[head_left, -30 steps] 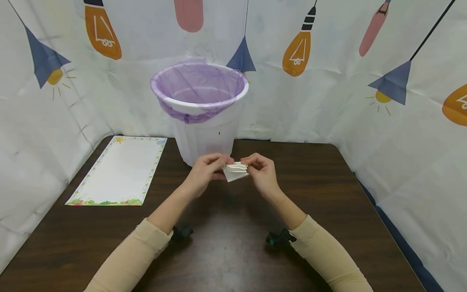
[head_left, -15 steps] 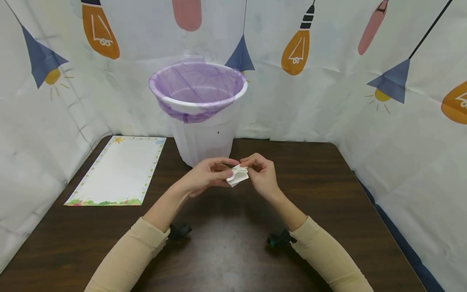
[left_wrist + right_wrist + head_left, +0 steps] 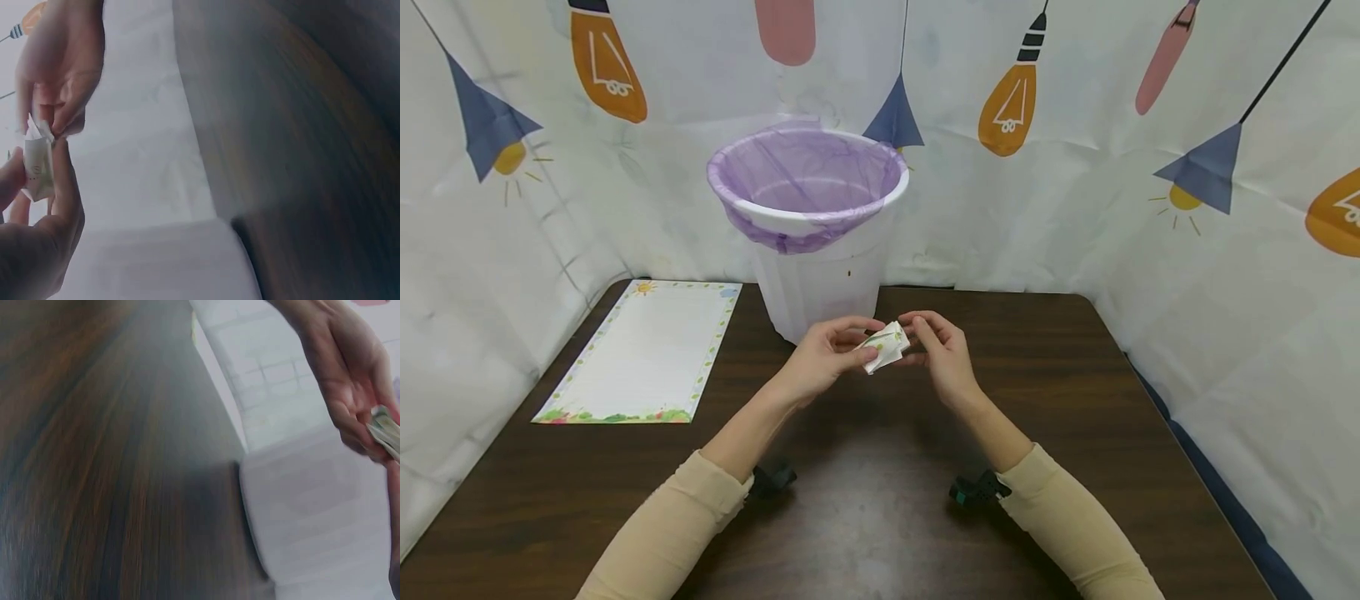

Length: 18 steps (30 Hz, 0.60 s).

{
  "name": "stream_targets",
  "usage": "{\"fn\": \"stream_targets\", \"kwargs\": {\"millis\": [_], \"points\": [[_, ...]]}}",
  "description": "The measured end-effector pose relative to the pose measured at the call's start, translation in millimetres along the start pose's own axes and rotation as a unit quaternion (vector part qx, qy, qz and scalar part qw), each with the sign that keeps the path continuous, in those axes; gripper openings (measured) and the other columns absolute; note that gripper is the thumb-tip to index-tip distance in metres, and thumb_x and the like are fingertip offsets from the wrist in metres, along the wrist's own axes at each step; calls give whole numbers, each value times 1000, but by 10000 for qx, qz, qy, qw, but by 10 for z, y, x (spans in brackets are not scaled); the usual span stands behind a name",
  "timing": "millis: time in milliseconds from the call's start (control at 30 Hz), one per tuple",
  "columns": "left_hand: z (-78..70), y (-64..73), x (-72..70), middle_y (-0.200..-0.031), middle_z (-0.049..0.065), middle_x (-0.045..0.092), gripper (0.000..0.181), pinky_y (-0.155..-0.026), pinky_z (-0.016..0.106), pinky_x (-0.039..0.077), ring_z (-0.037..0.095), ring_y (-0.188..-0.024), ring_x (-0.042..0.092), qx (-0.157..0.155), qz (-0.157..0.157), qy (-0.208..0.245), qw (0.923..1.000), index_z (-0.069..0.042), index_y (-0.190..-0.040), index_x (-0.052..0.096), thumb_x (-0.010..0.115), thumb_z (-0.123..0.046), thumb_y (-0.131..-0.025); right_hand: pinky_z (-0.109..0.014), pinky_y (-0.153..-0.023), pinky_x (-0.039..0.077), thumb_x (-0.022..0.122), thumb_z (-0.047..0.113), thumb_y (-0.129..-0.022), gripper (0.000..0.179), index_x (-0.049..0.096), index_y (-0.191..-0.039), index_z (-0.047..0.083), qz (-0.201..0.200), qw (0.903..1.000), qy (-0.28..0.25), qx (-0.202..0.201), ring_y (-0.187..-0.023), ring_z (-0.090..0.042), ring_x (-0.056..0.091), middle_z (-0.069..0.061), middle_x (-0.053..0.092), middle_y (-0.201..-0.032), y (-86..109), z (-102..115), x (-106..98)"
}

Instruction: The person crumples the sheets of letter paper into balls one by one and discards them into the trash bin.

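Observation:
A small folded paper (image 3: 887,345), white with green printed marks, is held above the table in front of the bin. My left hand (image 3: 831,354) pinches it, thumb on the near face and fingers behind. In the left wrist view the folded paper (image 3: 39,165) looks like a thick layered packet. At its right edge is my right hand (image 3: 947,354), with loosely bent fingers at the paper and the thumb raised away from it in the head view. The right wrist view catches only part of the paper (image 3: 386,431), with the left hand (image 3: 353,375) around it.
A white bin (image 3: 820,283) with a purple liner (image 3: 805,179) stands behind the hands. Left of it, a white sheet with a decorated border (image 3: 643,350) lies flat on the dark wooden table (image 3: 865,517). A printed white curtain (image 3: 1097,192) surrounds the back and sides.
The folded paper has turned and now shows a flatter, printed face. My left thumb stays on it, while my right fingers have loosened from their pinch on its right edge.

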<state>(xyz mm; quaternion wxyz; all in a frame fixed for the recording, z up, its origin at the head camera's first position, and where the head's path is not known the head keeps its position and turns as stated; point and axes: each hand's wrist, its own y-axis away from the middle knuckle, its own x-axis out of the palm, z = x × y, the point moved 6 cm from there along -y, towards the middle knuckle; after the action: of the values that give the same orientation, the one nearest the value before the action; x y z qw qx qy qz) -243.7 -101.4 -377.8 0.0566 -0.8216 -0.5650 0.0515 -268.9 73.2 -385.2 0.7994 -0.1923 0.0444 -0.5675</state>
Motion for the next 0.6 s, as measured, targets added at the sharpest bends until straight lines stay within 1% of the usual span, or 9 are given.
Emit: {"fn": "stream_targets", "kwargs": {"millis": [33,100,233,333,467,600], "points": [[-11,3,-12,-112,18,70,34,-74,34,58,26,-89,69,74,-49,-132,9999,-3,-129,68,73,-3,-96,-40,-72,62,52,11,-109,32,58,-120,-19,94,9999,-38,77,-85,-19,67,-9,68,-99,4,-1,9],[-30,6,-28,-113,16,71,32,-71,30,57,26,-89,69,246,-98,-436,9987,-3,-126,70,74,-4,-95,-42,-74,62,56,8,-107,30,59,-120,-19,242,9995,54,191,-85,-19,67,-9,69,-100,10,-7,18],[-59,15,-33,-113,14,73,30,-69,29,57,26,-86,70,530,-70,-832,9951,-2,-123,73,76,-4,-93,-35,-74,60,65,-2,-99,25,63,-119,-17,370,9984,310,307,-83,-16,66,-7,71,-100,12,-7,18],[-56,24,-41,-111,12,73,28,-67,28,57,26,-82,70,577,-93,-954,9937,-1,-120,75,77,-3,-92,-30,-73,58,66,-3,-97,25,65,-119,-15,507,9972,360,403,-82,-15,65,-7,71,-99,10,-2,22],[-56,29,-48,-110,11,74,25,-65,27,56,23,-79,70,604,-153,-1098,9920,-1,-116,77,78,-3,-91,-32,-74,59,69,-2,-96,24,67,-118,-12,742,9947,541,472,-81,-17,65,-10,70,-99,-4,12,36],[-87,29,-41,-107,10,76,23,-62,25,55,19,-73,68,765,-154,-1158,9902,-1,-113,78,78,-3,-91,-34,-73,59,71,-2,-95,22,68,-115,-11,838,9934,675,403,-78,-18,65,-12,70,-98,-14,23,38]]}}
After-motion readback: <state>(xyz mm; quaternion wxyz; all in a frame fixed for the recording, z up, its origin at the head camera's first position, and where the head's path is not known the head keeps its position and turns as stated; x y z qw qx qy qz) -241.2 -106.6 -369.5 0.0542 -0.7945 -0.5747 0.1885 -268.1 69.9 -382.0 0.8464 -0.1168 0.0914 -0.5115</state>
